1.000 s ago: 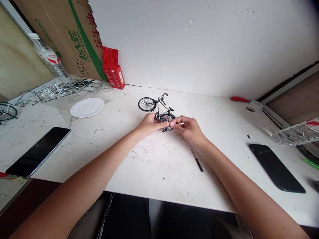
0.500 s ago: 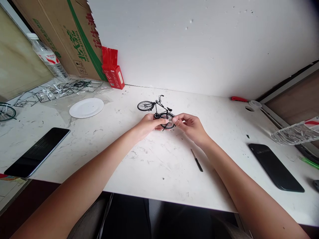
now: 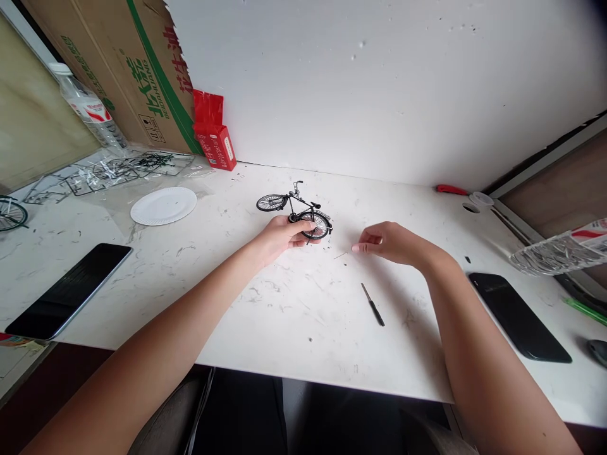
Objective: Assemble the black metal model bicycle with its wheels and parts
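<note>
A small black model bicycle stands tilted over the white table, its front wheel toward the left. My left hand is closed around its rear part, with the thumb lying across the rear wheel. To the right, my right hand is apart from the bicycle, its fingers loosely bent and the thumb pointing left. Just beyond the thumb tip lies a very thin, wire-like piece. Nearer to me rests a small slim tool with a black handle and a thin metal end.
A paper plate, a phone and plastic sprues are at left. Behind stand a red box, a bottle and a carton. A black phone-like slab and a red-handled object lie right.
My right hand has left the rear wheel and moved right and slightly toward me. The thin piece now shows beside it. My left hand still holds the bicycle, and the view has shifted slightly.
</note>
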{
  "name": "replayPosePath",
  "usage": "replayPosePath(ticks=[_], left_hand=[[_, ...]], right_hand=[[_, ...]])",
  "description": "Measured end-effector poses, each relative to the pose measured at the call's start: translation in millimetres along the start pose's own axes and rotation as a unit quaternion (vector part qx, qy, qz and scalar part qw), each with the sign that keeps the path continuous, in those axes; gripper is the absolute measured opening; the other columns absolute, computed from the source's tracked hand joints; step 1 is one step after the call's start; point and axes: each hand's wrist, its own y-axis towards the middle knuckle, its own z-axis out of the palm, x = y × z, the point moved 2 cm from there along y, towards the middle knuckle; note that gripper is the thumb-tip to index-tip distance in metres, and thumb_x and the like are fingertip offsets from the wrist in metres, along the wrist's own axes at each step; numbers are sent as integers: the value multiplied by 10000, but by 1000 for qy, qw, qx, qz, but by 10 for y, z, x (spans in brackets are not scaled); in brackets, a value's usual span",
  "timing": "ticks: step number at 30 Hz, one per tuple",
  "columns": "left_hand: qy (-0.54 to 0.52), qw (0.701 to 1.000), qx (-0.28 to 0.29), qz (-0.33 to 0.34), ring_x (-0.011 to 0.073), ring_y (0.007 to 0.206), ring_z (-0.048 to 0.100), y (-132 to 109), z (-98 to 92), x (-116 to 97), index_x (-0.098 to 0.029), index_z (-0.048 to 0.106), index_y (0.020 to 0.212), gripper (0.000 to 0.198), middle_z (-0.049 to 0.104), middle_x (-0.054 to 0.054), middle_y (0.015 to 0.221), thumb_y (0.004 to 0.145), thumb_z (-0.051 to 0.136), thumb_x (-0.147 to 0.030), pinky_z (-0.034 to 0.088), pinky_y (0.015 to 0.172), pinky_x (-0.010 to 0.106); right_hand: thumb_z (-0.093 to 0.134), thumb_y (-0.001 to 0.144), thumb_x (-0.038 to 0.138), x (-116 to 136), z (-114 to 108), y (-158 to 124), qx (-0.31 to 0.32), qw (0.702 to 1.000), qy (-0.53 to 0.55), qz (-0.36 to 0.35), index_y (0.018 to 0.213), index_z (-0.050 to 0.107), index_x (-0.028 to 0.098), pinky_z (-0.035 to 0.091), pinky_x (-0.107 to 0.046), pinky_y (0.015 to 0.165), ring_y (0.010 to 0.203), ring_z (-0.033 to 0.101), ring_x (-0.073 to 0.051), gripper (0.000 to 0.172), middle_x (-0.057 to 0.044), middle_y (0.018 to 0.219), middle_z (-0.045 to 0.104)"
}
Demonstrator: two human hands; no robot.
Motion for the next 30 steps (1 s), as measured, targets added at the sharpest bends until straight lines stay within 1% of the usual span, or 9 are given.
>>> replayPosePath(ticks=[3,5,7,11,16,20,26,28,30], left_hand=[[-2,1000,3,0,273,1013,800,3,-2,1,-156,780,1082,420,821,172,1169,771,925,-398,497,886,358],[-1,1000,5,-2,275,1014,801,5,0,6,-156,778,1075,414,822,169,1162,770,925,-396,500,905,365],[0,1000,4,-3,275,1016,801,11,0,15,-156,777,1065,409,823,167,1154,771,923,-400,506,933,378],[0,1000,-2,5,269,1025,797,28,-6,34,-153,779,1043,395,824,164,1144,777,921,-409,514,992,403],[-2,1000,5,4,271,1035,795,31,-7,34,-155,777,1068,406,821,166,1156,780,921,-402,518,1001,412],[14,1000,4,-1,263,1001,802,16,3,19,-157,774,1094,418,820,167,1163,794,909,-414,511,976,397],[20,1000,3,-1,256,965,803,6,13,10,-147,773,1088,408,817,173,1163,799,905,-402,502,928,379],[18,1000,2,-2,254,957,805,6,15,8,-147,770,1094,413,817,171,1161,798,906,-401,500,922,376],[18,1000,1,-5,254,955,808,6,19,8,-150,764,1103,418,820,166,1157,796,906,-396,499,940,379]], right_hand=[[817,747,729,12,-77,-108,136,989,-34,39,844,774,250,419,-348,655,775,651,-240,490,-63,875,754],[869,689,696,93,-74,-194,214,975,-20,49,825,772,242,441,-348,683,816,686,-257,484,-62,857,764],[905,657,624,205,-27,-272,250,967,-11,53,878,759,240,464,-351,696,851,716,-272,467,-62,885,780],[898,650,406,368,117,-370,213,975,-22,54,1098,666,272,487,-354,665,846,740,-271,522,-44,972,799],[801,747,287,296,180,-350,105,994,-38,14,1123,670,312,467,-343,565,755,731,-250,399,-55,1039,807],[765,820,306,172,170,-233,53,997,-29,-38,1095,695,296,450,-326,523,661,702,-218,285,-77,1014,814],[733,891,349,134,102,-100,-40,999,-34,2,1025,687,269,472,-348,582,661,685,-199,163,-70,1029,807],[753,883,442,120,59,-91,-61,997,-47,18,1004,692,256,474,-362,586,637,677,-196,230,-71,1037,798],[820,807,551,71,21,-90,-57,995,-72,45,950,712,241,474,-375,580,627,676,-212,358,-81,991,791]])
